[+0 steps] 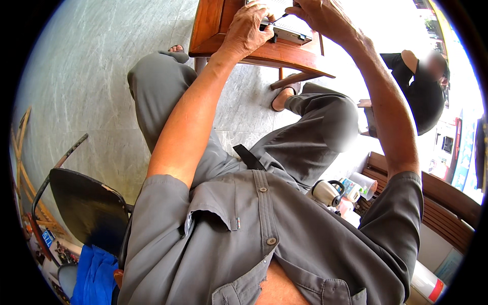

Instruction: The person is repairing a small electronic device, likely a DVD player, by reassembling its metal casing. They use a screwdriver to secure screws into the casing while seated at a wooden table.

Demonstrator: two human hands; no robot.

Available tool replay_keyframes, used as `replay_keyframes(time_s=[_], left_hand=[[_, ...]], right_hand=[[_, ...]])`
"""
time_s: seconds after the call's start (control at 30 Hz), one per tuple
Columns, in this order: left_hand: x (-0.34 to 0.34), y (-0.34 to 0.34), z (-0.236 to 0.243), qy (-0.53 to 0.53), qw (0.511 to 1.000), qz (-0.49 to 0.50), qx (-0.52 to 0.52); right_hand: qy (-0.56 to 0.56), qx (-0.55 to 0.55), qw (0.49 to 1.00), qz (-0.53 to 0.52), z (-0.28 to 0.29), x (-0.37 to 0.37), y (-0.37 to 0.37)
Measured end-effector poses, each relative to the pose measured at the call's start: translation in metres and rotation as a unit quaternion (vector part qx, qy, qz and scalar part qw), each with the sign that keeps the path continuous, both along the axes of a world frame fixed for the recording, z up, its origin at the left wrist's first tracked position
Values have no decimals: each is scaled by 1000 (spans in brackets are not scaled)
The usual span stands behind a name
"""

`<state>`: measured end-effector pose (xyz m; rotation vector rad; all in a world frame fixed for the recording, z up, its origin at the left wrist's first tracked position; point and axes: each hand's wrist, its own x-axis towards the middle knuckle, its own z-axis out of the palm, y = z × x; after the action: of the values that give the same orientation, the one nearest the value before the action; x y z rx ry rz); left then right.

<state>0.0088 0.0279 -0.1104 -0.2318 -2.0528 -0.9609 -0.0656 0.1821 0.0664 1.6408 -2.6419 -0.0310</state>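
Observation:
At the top of the view, a pale metal box-shaped device [292, 34] rests on a small wooden table [207, 38]. My left hand [246, 30] is at its near left corner, thumb and fingers bent together; what they pinch is too small to make out. A small black part [274, 38] sticks out just by the thumb. My right hand [325, 20], partly cut off by the upper edge, is closed round a screwdriver [280, 18]. Its thin dark shaft slants down-left toward my left fingertips. The tip's exact contact is hidden there.
My knees straddle the table's near side. A black-backed chair [89, 203] with a blue cloth [95, 277] stands at lower left. To the right are a wooden bench [447, 201], a pale kettle [325, 193] and a seated person in black [427, 101].

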Motion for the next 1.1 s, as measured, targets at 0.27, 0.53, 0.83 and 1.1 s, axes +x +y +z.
replay_keyframes(time_s=[0.27, 0.53, 0.83, 1.1], left_hand=[[6, 2, 7, -67, 997, -22, 21], [7, 4, 9, -81, 995, -30, 58], [3, 5, 5, -45, 998, -15, 50], [-1, 7, -3, 0, 999, 7, 48]], right_hand=[[23, -18, 999, -19, 1, 10, 0], [-100, 15, 994, -26, 17, 7, -12], [-19, 81, 996, -42, 15, 3, -16], [-13, 16, 1000, 0, 6, 1, -13]])
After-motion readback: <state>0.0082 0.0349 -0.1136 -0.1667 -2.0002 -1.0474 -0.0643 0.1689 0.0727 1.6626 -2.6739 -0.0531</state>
